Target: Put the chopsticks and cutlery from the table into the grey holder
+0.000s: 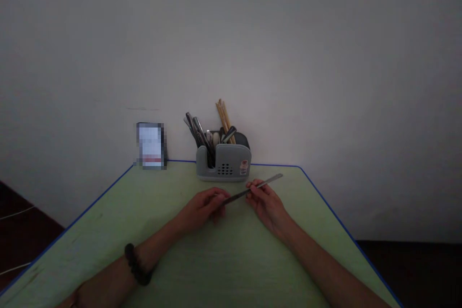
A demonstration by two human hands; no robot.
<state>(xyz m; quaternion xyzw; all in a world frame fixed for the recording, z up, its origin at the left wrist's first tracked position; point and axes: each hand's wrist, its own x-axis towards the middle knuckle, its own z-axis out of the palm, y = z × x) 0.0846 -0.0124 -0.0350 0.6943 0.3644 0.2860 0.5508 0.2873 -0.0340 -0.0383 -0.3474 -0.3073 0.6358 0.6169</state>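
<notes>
Both hands hold one long flat metal utensil just above the green table. My left hand pinches its near, lower end with curled fingers. My right hand grips it near the middle, and the far end sticks out up and to the right. Which kind of utensil it is I cannot make out in the dim light. Right behind the hands stands a grey cutlery holder with metal cutlery and wooden chopsticks upright in it.
The table has a blue edge and stands against a pale wall. A small card-like object, blurred out, leans at the back left. A dark bead bracelet is on my left wrist. Dark floor shows on both sides.
</notes>
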